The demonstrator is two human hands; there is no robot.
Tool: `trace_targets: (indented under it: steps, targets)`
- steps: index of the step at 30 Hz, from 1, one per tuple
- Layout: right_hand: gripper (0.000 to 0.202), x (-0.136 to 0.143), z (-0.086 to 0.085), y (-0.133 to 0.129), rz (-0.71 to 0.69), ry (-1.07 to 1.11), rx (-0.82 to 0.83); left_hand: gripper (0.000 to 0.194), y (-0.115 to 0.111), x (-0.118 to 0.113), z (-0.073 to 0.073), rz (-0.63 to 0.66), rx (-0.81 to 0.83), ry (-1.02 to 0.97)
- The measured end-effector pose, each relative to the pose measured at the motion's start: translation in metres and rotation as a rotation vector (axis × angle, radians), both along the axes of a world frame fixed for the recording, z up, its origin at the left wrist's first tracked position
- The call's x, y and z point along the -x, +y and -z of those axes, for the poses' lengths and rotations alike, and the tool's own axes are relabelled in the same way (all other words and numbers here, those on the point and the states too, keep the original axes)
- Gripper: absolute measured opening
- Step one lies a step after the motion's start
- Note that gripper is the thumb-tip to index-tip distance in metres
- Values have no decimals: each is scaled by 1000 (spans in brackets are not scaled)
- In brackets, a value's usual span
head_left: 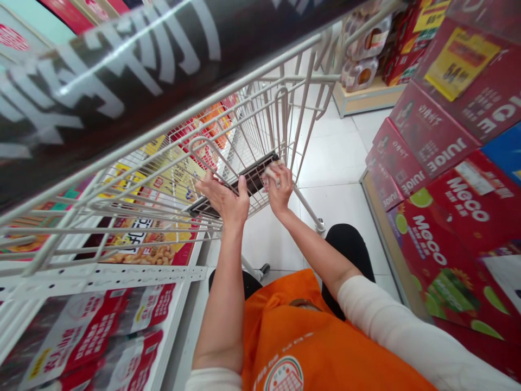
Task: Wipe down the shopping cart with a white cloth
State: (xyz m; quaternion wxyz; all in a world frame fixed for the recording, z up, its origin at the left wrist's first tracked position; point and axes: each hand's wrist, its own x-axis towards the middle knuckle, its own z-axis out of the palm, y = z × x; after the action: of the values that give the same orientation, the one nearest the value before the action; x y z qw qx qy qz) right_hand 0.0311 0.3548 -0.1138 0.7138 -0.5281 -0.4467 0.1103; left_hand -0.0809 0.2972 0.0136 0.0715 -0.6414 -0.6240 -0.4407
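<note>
A wire shopping cart (280, 81) stands tilted across my view, its thick dark handle (122, 70) with grey lettering running over the top. Low on the cart a dark plastic strip (255, 176) crosses the wire mesh. My right hand (280, 187) is closed on a crumpled pale cloth (270, 174) at the right end of that strip. Toward the strip's left part, my left hand (228, 200) is open, thumb raised and fingers stretched over the wires. Some of its fingertips are hard to make out against the cart.
Stacked red drink boxes (443, 228) stand close on the right, with a yellow price tag (459, 62) above. Snack packs (150, 239) and wrapped bottles (106, 331) fill the shelves at left. A low wooden display base (370, 98) stands farther back on the tiled floor (329, 157).
</note>
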Motion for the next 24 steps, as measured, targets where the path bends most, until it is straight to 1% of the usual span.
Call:
trace_targets:
  steps: [3, 4, 5, 6, 7, 10, 12, 13, 14, 16, 18, 19, 20, 21, 22, 24]
  targets:
    - [18, -3, 25, -4, -14, 18, 62, 63, -2, -1, -2, 8, 8, 13]
    - [18, -4, 31, -7, -20, 18, 68, 62, -2, -1, -3, 5, 7, 13]
    - [18, -6, 34, -9, -25, 15, 69, 62, -2, -2, -3, 0, 4, 12]
    - [18, -7, 32, -11, -28, 10, 67, 61, -2, -2, -3, -7, -3, 10]
    - [17, -7, 27, -13, -30, 4, 60, 60, -2, -3, -3, -15, -11, 8]
    - [22, 0, -2, -12, -39, -11, -11, 59, -1, -4, -3, -27, -15, 11]
    - [24, 8, -17, -9, -43, -27, -73, 62, -1, -4, -3, -23, 6, 17]
    - [23, 11, -18, -8, -39, -31, -86, 64, -1, -4, -3, -18, 22, 16]
    - [20, 14, -15, -7, -36, -30, -74, 66, -2, -4, -3, -14, 38, 11]
    - [14, 15, 0, -9, -43, -12, 0, 68, -3, -4, -4, -12, 67, -4]
    - [14, 14, 17, -13, -69, 7, 71, 68, -3, -5, -4, -17, 82, -9]
    - [15, 12, 23, -16, -81, 9, 88, 67, -3, -5, -3, -21, 83, -7]
    - [15, 10, 25, -18, -90, 8, 93, 66, -3, -6, -3, -24, 80, -4]
    - [15, 9, 23, -20, -92, 3, 89, 65, -2, -6, -3, -28, 76, -1]
    - [14, 9, 18, -21, -86, -5, 80, 64, -2, -7, -2, -32, 69, -2]
    - [15, 10, 0, -19, -58, -37, 37, 61, -1, -9, -1, -36, 49, -8]
